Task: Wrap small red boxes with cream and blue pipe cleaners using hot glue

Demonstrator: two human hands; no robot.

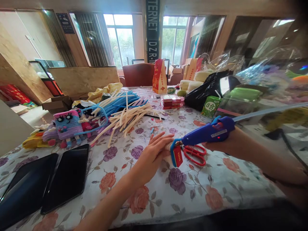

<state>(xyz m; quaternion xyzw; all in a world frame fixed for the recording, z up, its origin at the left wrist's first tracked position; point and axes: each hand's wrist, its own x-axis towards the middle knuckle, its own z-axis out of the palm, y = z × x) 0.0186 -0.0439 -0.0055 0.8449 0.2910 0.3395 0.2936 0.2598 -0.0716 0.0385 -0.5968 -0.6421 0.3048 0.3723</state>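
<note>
My right hand [227, 139] is closed round a blue hot glue gun [204, 132], with a translucent glue stick [269, 110] jutting from its back end. The nozzle meets a blue fuzzy strip [173, 155] bent along the edge of a small red box [178, 156]. My left hand [156, 150] holds the box and strip from the left; its thumb is mostly hidden. Red-handled scissors [195, 154] lie on the table just behind the box, under the glue gun.
Blue and cream fuzzy strips [130, 112] are heaped at mid-table. Left of them sit fuzzy dolls [68, 123]; two black phone-like slabs [67, 176] lie nearer me. Stacked red boxes [170, 102], a black plastic bag [207, 89] and a green carton [210, 106] stand farther back.
</note>
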